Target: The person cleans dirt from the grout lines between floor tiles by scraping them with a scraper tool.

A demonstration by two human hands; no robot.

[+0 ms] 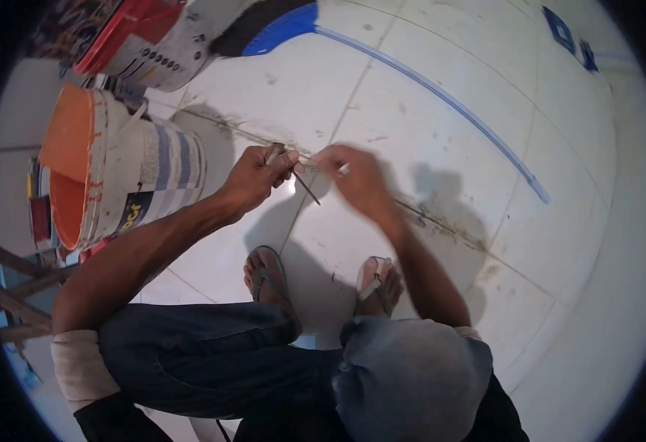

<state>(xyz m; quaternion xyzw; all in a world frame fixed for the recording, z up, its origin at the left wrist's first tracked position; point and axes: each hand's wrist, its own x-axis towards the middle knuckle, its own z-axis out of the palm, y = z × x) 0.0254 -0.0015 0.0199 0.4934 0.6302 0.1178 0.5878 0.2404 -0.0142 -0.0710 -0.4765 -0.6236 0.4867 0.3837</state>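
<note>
Wide fisheye view, moderately lit, with black corners and straight lines bowing near the edges. The pale floor tiles [426,110] look bright, with a small glare spot by the left hand [260,173]. Soft shadows fall beside both arms and the white bucket [168,162]. The right hand [356,177] is blurred by motion; the sandals [268,274] look clearer. The dark trousers [198,353] show little detail.
</note>
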